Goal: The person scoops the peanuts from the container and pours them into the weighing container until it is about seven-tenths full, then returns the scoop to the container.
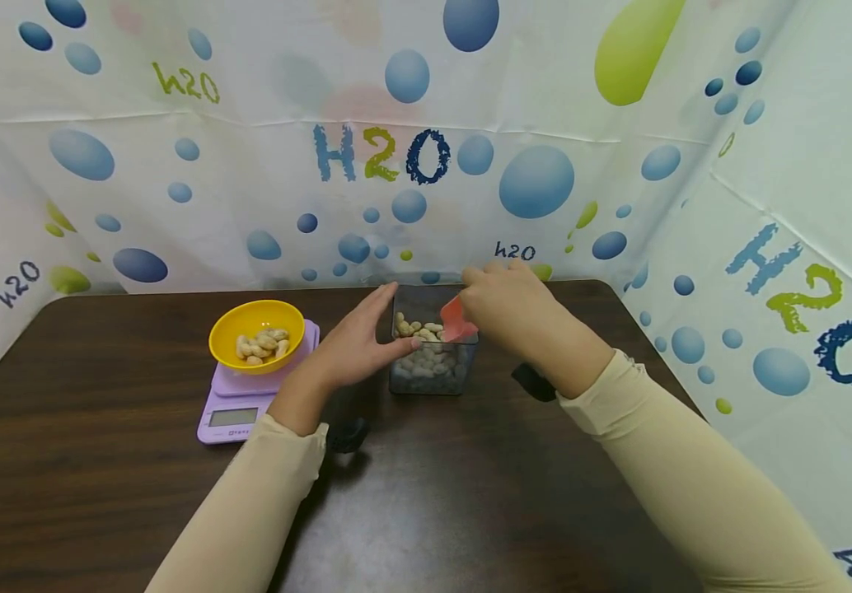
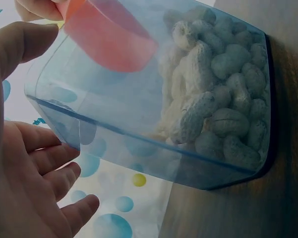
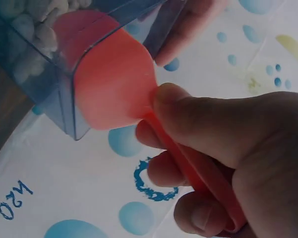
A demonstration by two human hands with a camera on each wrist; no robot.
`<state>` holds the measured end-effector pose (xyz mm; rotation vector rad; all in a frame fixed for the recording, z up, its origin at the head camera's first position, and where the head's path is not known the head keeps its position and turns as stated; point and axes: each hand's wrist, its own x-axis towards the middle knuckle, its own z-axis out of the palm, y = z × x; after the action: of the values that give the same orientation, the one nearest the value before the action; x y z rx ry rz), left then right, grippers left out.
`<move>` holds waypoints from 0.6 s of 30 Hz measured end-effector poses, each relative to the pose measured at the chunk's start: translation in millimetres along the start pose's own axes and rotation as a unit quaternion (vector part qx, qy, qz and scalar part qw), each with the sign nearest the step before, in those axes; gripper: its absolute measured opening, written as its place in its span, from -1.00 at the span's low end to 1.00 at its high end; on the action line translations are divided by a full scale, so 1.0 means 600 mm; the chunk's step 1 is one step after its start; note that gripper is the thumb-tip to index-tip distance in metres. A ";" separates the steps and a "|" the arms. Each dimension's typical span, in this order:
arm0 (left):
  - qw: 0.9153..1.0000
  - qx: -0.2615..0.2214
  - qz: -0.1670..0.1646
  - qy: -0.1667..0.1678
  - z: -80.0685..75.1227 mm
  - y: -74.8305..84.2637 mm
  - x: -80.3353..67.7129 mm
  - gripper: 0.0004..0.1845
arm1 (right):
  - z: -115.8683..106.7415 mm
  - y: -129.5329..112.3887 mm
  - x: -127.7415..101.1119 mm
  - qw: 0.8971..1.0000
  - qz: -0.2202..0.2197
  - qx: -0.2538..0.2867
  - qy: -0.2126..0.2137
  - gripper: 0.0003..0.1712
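I see my left hand [image 1: 355,346] nearest, fingers straight and open, resting against the side of the clear box [image 1: 433,350] of peanuts [image 1: 426,362] mid-table. Just past it my right hand [image 1: 507,309] pinches a red scoop [image 1: 457,323], dipped over the box rim. Left, a yellow bowl [image 1: 256,333] of peanuts sits on a purple scale [image 1: 244,395].

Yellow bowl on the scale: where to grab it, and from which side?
Take the yellow bowl by its near-right rim, coming from above and from the right. The rim flares wide and stands bare all round, with peanuts only low in the middle. It sits on the purple scale, so lift straight up. The left hand, now against the clear container, is nearest.
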<state>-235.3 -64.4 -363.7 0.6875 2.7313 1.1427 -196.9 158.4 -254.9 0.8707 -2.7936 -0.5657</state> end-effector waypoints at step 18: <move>1.000 -0.004 -0.019 0.024 0.004 -0.005 -0.003 0.12 | 0.039 0.001 0.034 0.998 -0.014 0.052 -0.029 -0.86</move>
<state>-234.1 -65.6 -367.5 0.6117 2.7638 1.1764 -219.8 154.4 -275.4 0.9296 -2.8907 -0.4611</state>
